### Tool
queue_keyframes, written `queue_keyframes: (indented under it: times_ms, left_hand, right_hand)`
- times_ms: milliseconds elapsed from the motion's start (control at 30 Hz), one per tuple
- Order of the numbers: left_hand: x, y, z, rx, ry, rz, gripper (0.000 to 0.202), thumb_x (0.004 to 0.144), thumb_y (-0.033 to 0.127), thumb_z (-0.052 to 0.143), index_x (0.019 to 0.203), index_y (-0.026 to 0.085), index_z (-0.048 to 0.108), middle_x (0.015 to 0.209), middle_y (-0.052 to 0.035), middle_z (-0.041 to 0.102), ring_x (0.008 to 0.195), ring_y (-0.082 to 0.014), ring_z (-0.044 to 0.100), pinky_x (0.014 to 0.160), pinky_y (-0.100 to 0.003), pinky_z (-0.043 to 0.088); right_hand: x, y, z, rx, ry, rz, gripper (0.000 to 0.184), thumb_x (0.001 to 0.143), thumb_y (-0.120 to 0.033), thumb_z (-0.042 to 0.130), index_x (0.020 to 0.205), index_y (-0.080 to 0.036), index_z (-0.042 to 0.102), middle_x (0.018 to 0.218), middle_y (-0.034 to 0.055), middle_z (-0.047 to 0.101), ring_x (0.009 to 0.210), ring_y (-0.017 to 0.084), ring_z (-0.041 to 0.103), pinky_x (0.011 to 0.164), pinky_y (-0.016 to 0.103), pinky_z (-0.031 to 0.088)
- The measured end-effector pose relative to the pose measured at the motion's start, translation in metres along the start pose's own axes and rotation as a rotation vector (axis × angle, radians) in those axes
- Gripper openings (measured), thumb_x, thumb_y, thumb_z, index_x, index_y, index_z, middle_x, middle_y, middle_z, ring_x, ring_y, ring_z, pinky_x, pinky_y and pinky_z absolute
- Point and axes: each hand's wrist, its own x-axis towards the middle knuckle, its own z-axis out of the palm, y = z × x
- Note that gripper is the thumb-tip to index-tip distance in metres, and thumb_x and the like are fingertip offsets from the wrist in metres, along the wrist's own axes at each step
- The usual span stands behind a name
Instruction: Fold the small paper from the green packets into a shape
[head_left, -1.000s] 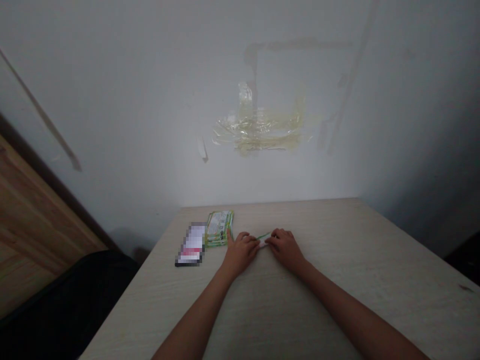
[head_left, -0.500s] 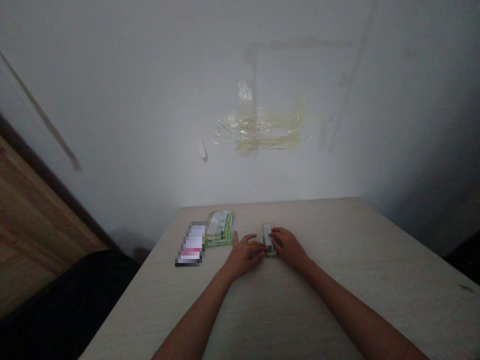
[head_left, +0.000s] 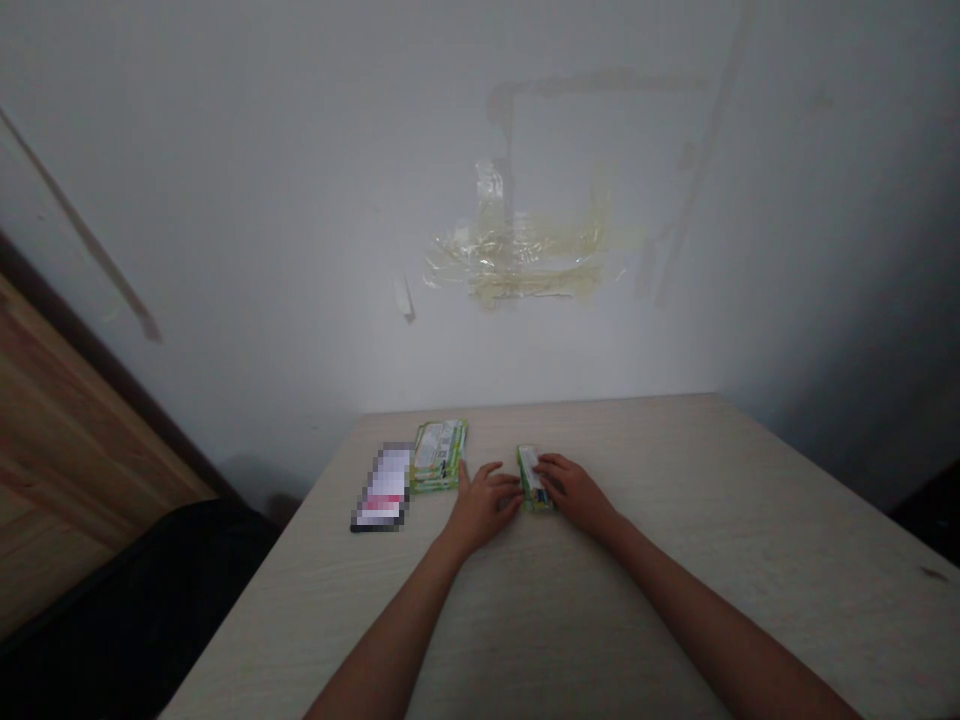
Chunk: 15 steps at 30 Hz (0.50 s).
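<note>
A narrow green-and-white packet [head_left: 529, 472], possibly folded, lies on the table between my two hands. My right hand [head_left: 576, 493] is bent over its right side, with the fingertips on its printed face. At the packet's left edge, my left hand [head_left: 484, 508] has its fingers spread and the fingertips close to or touching it. The thumb side of that hand reaches toward a stack of similar green-and-white packets [head_left: 441, 445]. Parts of the packet under my right fingers are hidden.
Left of the stack lies a phone [head_left: 384, 490] with its screen blurred out. The pale wood-grain table [head_left: 585, 620] meets a wall [head_left: 300, 250] with clear tape on it. Dark fabric [head_left: 150, 590] and a wooden panel [head_left: 52, 430] are at the left.
The packet has shifted slightly left and tilted. My left hand has drawn a little to the left, and its fingers cover less of the packet. My right hand has barely moved.
</note>
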Motion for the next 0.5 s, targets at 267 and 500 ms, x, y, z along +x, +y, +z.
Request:
queue_keyframes:
  times_ms: [267, 500]
  left_hand:
    - [-0.0009, -0.0004, -0.0031, -0.014, -0.02, 0.009, 0.022, 0.089, 0.037, 0.054, 0.103, 0.037, 0.071, 0.117, 0.002, 0.07, 0.13, -0.0272, 0.042, 0.111, -0.068, -0.009]
    - [-0.0008, -0.0009, -0.0048, -0.004, -0.031, 0.009, 0.022, 0.088, 0.037, 0.055, 0.103, 0.038, 0.071, 0.117, 0.0022, 0.069, 0.131, -0.0278, 0.042, 0.11, -0.069, -0.008]
  right_hand:
    - [-0.0011, -0.002, 0.0056, -0.16, -0.025, -0.023, 0.031, 0.094, -0.021, 0.046, 0.118, -0.02, 0.064, 0.13, 0.0092, 0.06, 0.121, 0.021, 0.054, 0.108, 0.043, 0.037]
    - [0.0002, -0.0089, 0.0065, -0.261, -0.033, -0.021, 0.03, 0.095, -0.021, 0.045, 0.118, -0.019, 0.064, 0.13, 0.0096, 0.06, 0.119, 0.02, 0.055, 0.106, 0.039, 0.039]
